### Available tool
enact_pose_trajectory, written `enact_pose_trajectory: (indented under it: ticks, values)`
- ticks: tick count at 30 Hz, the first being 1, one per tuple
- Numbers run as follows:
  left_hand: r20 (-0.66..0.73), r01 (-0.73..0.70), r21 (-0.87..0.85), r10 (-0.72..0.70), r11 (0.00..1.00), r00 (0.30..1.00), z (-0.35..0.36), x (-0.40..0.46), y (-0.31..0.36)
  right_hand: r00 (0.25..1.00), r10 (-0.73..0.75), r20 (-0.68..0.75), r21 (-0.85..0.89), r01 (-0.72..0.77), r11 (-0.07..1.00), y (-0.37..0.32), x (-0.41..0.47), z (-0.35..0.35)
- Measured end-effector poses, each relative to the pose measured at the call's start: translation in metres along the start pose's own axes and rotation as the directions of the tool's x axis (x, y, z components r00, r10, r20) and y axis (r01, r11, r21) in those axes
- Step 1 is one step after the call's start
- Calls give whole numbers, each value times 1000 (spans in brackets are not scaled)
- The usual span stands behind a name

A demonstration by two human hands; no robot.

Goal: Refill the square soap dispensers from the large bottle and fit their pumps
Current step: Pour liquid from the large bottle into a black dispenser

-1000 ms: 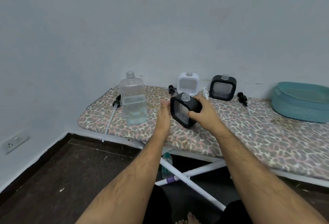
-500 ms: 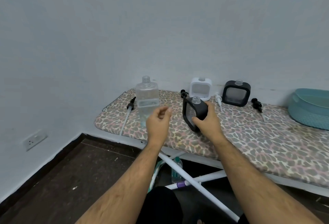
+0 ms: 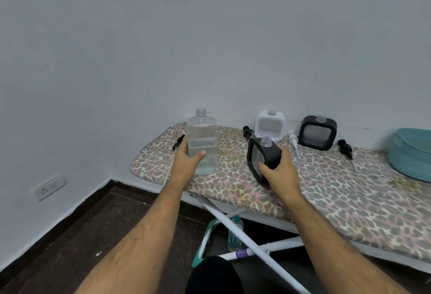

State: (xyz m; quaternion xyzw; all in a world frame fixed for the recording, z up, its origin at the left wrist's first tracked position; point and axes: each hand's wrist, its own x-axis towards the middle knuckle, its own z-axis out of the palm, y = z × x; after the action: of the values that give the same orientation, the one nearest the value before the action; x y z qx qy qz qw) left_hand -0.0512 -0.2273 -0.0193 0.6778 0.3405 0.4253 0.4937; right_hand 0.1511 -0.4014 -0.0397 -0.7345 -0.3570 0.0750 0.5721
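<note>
The left hand, free and loosely curled in the air half a second ago, has now closed round the large bottle standing upright and uncapped near the left end of the ironing board, thumb across its front. The right hand keeps its grasp on the black dispenser, tilted near the front edge, neck open. With both held, pouring can likely begin. A white dispenser and second black dispenser wait along the back edge, pumps lying loose beside them.

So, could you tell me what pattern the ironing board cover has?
Leopard print, grey and pink on cream, on the ironing board cover; head view.
</note>
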Motion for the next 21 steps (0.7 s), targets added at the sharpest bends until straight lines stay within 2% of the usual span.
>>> enact_pose_trajectory:
  ticks: [3,12,17,21]
  values:
    - [-32,-10,10,11,1000,999,1,2,-1,1000,-6,-4,-24,6,1000,1,0,0]
    - [3,-9,8,9,1000,1000,18,-2,-3,999,-8,-34,-81,6,997,4,-6,5]
    - [29,-41,99,38,994,999,23,-3,-1,999,-3,-51,-123,-3,992,0,-7,7]
    - [-49,-55,213,66,976,997,32,-13,3,997,12,-77,-141,-23,990,-3,-10,8]
